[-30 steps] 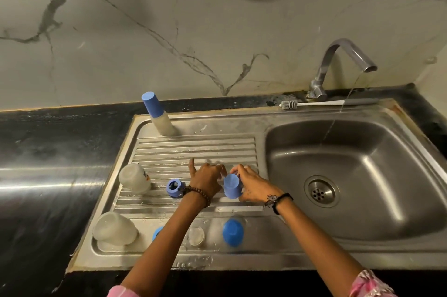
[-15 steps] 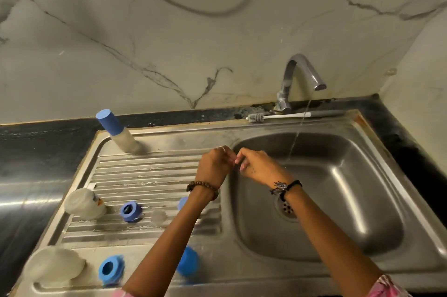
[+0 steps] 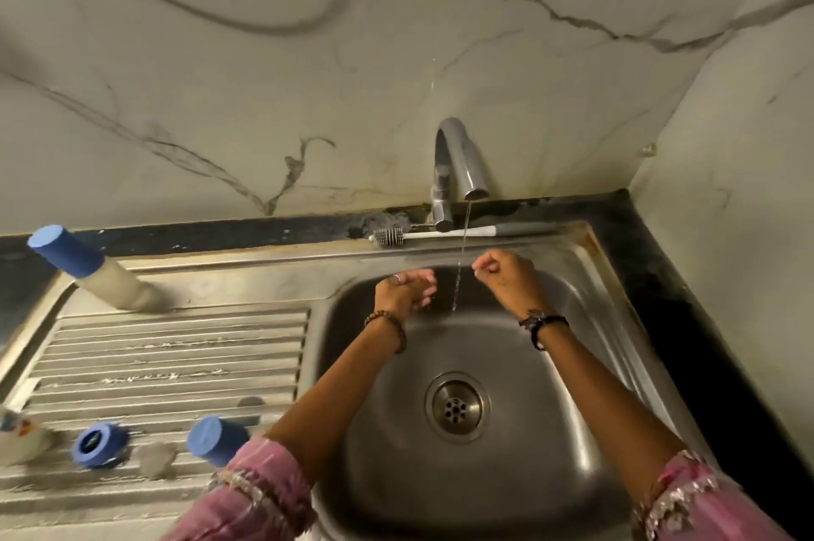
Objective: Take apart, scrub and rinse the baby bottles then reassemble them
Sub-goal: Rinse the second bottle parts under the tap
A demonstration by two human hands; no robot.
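Both my hands hang over the sink basin (image 3: 594,346), one on each side of the thin water stream (image 3: 459,276) from the tap (image 3: 462,161). My left hand (image 3: 403,291) has loosely bent fingers and holds nothing I can see. My right hand (image 3: 506,278) is curled, thumb and forefinger tips together, with nothing visible between them. On the drainboard (image 3: 176,346) lie a blue collar ring (image 3: 99,446), a blue cap (image 3: 216,439), a clear teat (image 3: 156,457) and part of a clear bottle (image 3: 17,439). A capped bottle (image 3: 110,280) stands at the back left.
A bottle brush (image 3: 387,236) lies along the sink's back rim behind the tap. The drain (image 3: 456,406) is in the basin's middle. Black countertop (image 3: 687,320) borders the sink on the right, and a marble wall rises behind.
My right hand let go of the blue cap on the drainboard. Both hands moved right over the basin, met near the stream, and have now parted to either side of it.
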